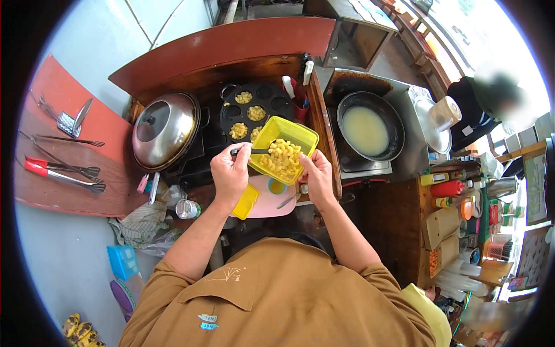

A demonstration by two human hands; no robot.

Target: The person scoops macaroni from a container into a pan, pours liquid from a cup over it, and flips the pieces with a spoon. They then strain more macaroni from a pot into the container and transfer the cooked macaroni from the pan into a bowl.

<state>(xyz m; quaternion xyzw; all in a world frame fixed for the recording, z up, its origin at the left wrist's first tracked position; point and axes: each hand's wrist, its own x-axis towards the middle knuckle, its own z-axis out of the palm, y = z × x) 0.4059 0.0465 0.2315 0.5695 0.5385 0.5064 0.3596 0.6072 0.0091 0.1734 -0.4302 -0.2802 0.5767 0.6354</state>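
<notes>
My right hand (319, 176) grips the near right rim of a yellow plastic container (300, 133), which is tilted and holds cooked macaroni (283, 157). In my left hand (230, 174) is a spoon (254, 151) with a black handle; its head is in or just over the macaroni. Just beyond the container sits a black pan with round hollows (277, 105). Several of its hollows contain macaroni, while the ones at the far right show bare black. The container covers the pan's near right part.
A lidded pot (165, 130) stands left of the pan. At the right, a wok (399, 139) contains pale liquid. Below my hands lie a pink board (269, 205), a yellow lid (247, 202) and a small cup (277, 186). Tongs (63, 173) hang at the left. Another person (471, 115) stands at right.
</notes>
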